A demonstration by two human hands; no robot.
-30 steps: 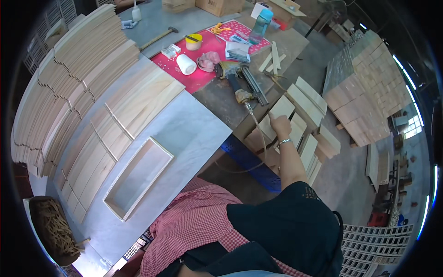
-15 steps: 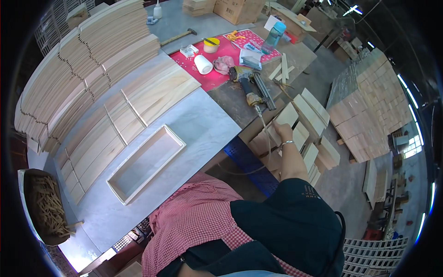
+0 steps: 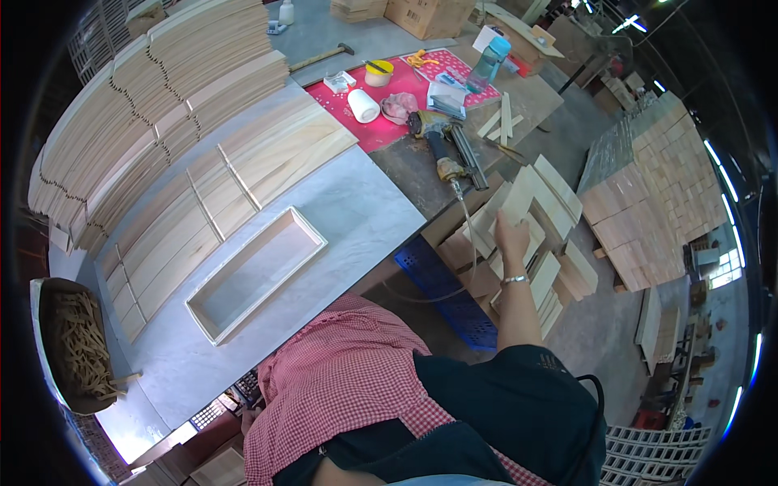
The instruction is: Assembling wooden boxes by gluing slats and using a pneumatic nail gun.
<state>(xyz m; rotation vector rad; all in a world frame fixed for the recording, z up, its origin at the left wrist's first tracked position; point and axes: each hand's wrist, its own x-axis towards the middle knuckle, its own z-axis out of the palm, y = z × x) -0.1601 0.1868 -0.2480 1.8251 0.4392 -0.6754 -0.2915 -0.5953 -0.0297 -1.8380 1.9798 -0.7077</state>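
Observation:
My right hand (image 3: 512,236) reaches into a pile of short wooden boards at the right of the workbench. Its fingers close on the near end of a pale wooden board (image 3: 515,199). Of my left hand (image 3: 250,418), only a small skin-coloured part seems to show beside the checked apron, low in the view; its fingers are hidden. A narrow rectangular wooden frame (image 3: 258,275) lies on the grey bench top (image 3: 356,211), apart from both hands. Behind it, thin wooden panels (image 3: 284,146) lie flat with narrow strips across them.
A nail gun (image 3: 442,150) with an air hose (image 3: 472,243) rests near the bench corner. Tall stacks of thin boards (image 3: 203,49) stand at the back left. A bin of wood strips (image 3: 81,348) is at far left. A blue crate (image 3: 446,300) sits below the bench edge.
My right hand has moved slightly right within the board pile, and a pale board now stands up in its fingers. The whole view has shifted slightly. The frame stays on the bench.

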